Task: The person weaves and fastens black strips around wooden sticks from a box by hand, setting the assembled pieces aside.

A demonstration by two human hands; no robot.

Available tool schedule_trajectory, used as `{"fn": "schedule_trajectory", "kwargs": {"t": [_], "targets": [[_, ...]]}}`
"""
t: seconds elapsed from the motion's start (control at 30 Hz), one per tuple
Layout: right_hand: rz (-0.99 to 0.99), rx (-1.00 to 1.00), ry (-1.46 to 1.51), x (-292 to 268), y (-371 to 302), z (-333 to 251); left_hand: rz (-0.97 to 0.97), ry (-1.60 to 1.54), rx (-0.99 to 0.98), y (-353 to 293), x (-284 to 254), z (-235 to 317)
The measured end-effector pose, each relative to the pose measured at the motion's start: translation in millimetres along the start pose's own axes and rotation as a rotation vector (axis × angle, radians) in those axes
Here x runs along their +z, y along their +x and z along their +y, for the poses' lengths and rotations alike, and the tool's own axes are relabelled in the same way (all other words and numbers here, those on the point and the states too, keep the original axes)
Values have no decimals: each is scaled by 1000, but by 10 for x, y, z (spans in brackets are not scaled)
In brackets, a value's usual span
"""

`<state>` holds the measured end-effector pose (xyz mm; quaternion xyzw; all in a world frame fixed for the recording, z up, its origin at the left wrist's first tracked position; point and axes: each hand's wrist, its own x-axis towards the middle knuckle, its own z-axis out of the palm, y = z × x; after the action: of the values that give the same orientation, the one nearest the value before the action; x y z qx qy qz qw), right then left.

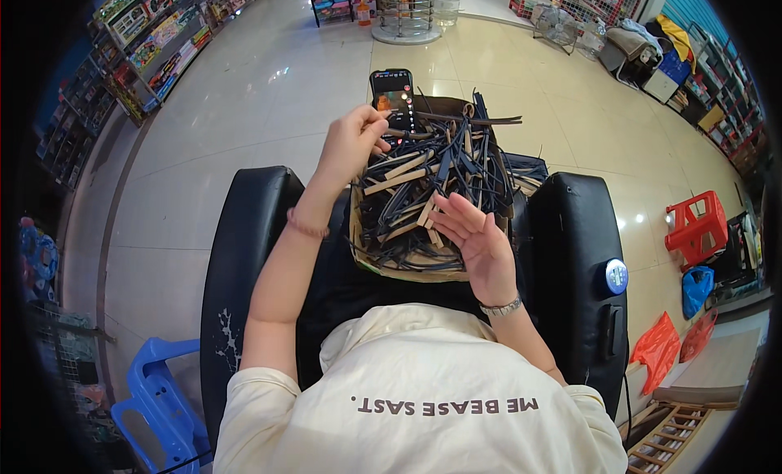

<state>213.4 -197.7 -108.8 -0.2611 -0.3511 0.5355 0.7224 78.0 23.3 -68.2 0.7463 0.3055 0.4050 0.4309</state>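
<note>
A cardboard box (411, 273) sits in front of me, heaped with black and tan strips (399, 179), some bundled, lying in all directions. Propped at its far left side stands a phone (394, 91) with a lit screen. My left hand (356, 134) hovers at the phone's lower left, fingers curled and closed; the end of a dark strip lies close to the fingertips, and what they hold, if anything, is hidden. Over the near right part of the heap, my right hand (482, 250) is open, palm up and fingers stretched out, with nothing in it.
Black padded armrests (574, 262) flank me, the right one with a lit round dial (616, 276). A blue plastic stool (163, 401) stands at left, a red stool (697, 227) at right. Red bags (656, 352) lie on the floor; stocked shelves (155, 42) line the far left.
</note>
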Motion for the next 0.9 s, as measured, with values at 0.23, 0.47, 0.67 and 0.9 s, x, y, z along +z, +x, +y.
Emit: {"fn": "schedule_trajectory", "kwargs": {"t": [0.23, 0.47, 0.67, 0.9], "targets": [[113, 99, -167, 27, -20, -39, -81, 209, -129, 320, 108, -528], [-336, -220, 99, 447, 481, -1192, 35, 239, -36, 264, 52, -509], [-675, -180, 53, 867, 616, -1958, 255, 227, 133, -56, -10, -274], [-725, -121, -47, 932, 583, -1900, 184, 282, 148, -99, -133, -203]]}}
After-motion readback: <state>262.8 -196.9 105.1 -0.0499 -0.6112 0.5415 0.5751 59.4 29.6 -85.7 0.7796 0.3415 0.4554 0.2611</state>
